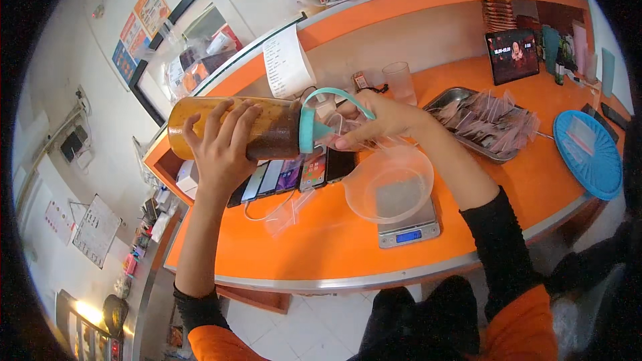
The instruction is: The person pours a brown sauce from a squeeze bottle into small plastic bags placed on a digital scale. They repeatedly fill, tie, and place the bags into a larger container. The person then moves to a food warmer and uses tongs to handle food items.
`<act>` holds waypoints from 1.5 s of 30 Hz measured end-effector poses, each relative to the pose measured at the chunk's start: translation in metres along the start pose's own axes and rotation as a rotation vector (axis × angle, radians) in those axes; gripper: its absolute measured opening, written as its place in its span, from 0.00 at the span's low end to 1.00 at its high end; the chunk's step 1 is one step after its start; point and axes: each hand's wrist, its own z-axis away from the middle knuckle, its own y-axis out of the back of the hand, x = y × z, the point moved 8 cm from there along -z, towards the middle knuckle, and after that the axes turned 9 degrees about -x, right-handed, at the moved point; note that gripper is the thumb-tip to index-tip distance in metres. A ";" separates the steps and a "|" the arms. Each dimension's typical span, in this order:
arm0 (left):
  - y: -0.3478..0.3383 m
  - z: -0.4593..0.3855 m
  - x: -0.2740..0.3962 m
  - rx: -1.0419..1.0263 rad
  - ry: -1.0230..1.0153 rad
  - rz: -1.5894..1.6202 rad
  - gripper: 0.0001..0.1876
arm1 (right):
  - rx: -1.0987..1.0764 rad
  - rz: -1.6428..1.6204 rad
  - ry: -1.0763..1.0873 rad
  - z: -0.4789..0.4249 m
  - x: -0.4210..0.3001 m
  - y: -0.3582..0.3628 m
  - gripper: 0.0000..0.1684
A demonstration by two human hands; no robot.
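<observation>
My left hand (pixel 223 135) is wrapped around a clear jar-shaped bottle (pixel 275 133) of dark brown and amber liquid, tipped almost level. Its teal cap (pixel 306 130) has a cone spout and a loop handle, pointing to the right. At the spout, my right hand (pixel 386 118) pinches a small clear plastic bag (pixel 345 124); how much is in the bag cannot be made out. Below my right hand, a translucent plastic bowl (pixel 357 205) rests on a digital kitchen scale (pixel 434 228) with a lit display.
Several smartphones (pixel 313 173) lie behind the bottle, with empty zip bags (pixel 283 218) in front. A metal tray (pixel 466 140) heaped with small filled bags stands right, near a blue plastic lid (pixel 594 170). Behind are a clear cup (pixel 399 82) and a tablet (pixel 511 55).
</observation>
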 end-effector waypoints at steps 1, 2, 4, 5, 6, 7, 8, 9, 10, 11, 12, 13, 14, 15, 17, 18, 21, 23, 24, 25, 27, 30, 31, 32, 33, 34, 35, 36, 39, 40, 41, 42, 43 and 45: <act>0.001 0.000 -0.001 -0.007 -0.001 -0.001 0.35 | 0.014 0.044 0.008 0.001 -0.004 0.001 0.27; 0.001 -0.001 -0.001 -0.015 -0.003 -0.003 0.35 | 0.015 0.079 0.035 0.001 -0.006 0.001 0.27; 0.006 -0.003 0.000 0.034 -0.008 -0.022 0.32 | 0.018 0.151 0.091 -0.001 -0.008 0.002 0.27; 0.009 -0.004 0.001 0.058 -0.011 -0.031 0.30 | 0.018 0.143 0.107 -0.001 -0.007 0.002 0.27; 0.010 -0.005 0.001 0.047 0.002 -0.035 0.30 | 0.017 0.136 0.122 -0.002 -0.007 0.002 0.27; 0.011 -0.006 0.001 0.037 0.015 -0.040 0.30 | 0.016 0.129 0.137 -0.002 -0.008 0.002 0.27; 0.011 -0.007 0.001 0.027 0.028 -0.044 0.30 | 0.012 0.101 0.129 -0.001 -0.007 0.002 0.27; 0.012 -0.006 0.001 0.042 0.016 -0.040 0.30 | 0.006 0.072 0.122 -0.001 -0.007 0.001 0.27; 0.011 -0.005 0.000 0.056 0.004 -0.036 0.31 | -0.001 0.042 0.115 -0.001 -0.007 0.000 0.27; 0.012 -0.004 -0.001 0.071 -0.008 -0.032 0.31 | 0.001 0.052 0.117 -0.002 -0.007 0.000 0.27; 0.012 -0.004 -0.001 0.068 -0.011 -0.031 0.31 | 0.006 0.063 0.117 -0.002 -0.007 0.001 0.27; 0.011 -0.004 -0.001 0.065 -0.015 -0.030 0.31 | 0.009 0.074 0.117 -0.003 -0.007 0.001 0.27; 0.011 -0.004 -0.001 0.062 -0.018 -0.029 0.31 | 0.001 0.078 0.115 -0.003 -0.007 0.001 0.27; 0.013 -0.004 0.000 0.066 -0.010 -0.029 0.31 | -0.008 0.082 0.113 -0.002 -0.008 0.001 0.26; 0.016 -0.005 0.001 0.073 0.006 -0.030 0.30 | -0.004 0.074 0.128 -0.003 -0.008 0.001 0.26; 0.017 -0.006 0.001 0.072 0.015 -0.026 0.31 | 0.012 0.064 0.144 -0.004 -0.007 0.002 0.26; 0.016 -0.005 0.000 0.061 0.022 -0.020 0.31 | 0.049 0.062 0.133 -0.005 -0.002 0.006 0.26; 0.013 -0.001 -0.002 0.045 0.001 -0.026 0.32 | 0.054 0.059 0.129 -0.006 -0.001 0.005 0.27; 0.012 -0.001 -0.003 0.044 0.018 -0.019 0.33 | 0.052 0.057 0.133 -0.007 -0.002 0.005 0.27; 0.012 -0.002 -0.002 0.043 0.035 -0.012 0.33 | 0.050 0.054 0.138 -0.007 -0.002 0.005 0.27; 0.009 -0.002 -0.003 0.027 0.056 0.000 0.33 | 0.051 0.064 0.122 -0.006 0.000 0.006 0.27; 0.004 -0.001 -0.004 -0.010 0.069 0.013 0.35 | 0.070 0.044 0.103 -0.009 0.006 0.008 0.27; 0.003 0.001 -0.005 -0.016 0.073 0.014 0.35 | 0.081 0.042 0.108 -0.010 0.007 0.009 0.27; 0.003 0.002 -0.005 -0.023 0.077 0.016 0.36 | 0.091 0.040 0.113 -0.011 0.008 0.010 0.27; 0.002 0.002 -0.005 -0.025 0.095 0.055 0.36 | 0.105 0.051 0.120 -0.011 0.009 0.011 0.27; 0.002 0.001 -0.002 -0.026 0.114 0.095 0.37 | 0.100 0.053 0.113 -0.012 0.010 0.012 0.26; 0.002 0.002 -0.001 -0.028 0.132 0.135 0.37 | 0.095 0.055 0.108 -0.012 0.011 0.013 0.26; -0.001 0.004 -0.001 -0.045 0.152 0.165 0.37 | 0.069 0.045 0.090 -0.013 0.012 0.012 0.25; -0.016 0.019 0.001 -0.104 0.215 0.291 0.38 | -0.033 -0.038 -0.018 -0.014 0.018 0.006 0.25; -0.022 0.025 0.002 -0.128 0.240 0.355 0.38 | -0.072 -0.075 -0.062 -0.013 0.019 0.002 0.26; -0.026 0.031 0.003 -0.152 0.265 0.418 0.38 | -0.106 -0.111 -0.050 -0.014 0.019 -0.002 0.26; -0.030 0.032 0.009 -0.169 0.283 0.529 0.39 | -0.133 -0.145 -0.044 -0.012 0.021 -0.003 0.26; -0.037 0.038 0.008 -0.172 0.348 0.671 0.39 | -0.160 -0.179 -0.038 -0.011 0.022 -0.006 0.25; -0.056 0.052 0.009 -0.180 0.477 0.954 0.39 | -0.278 -0.060 -0.090 -0.011 0.035 -0.010 0.25</act>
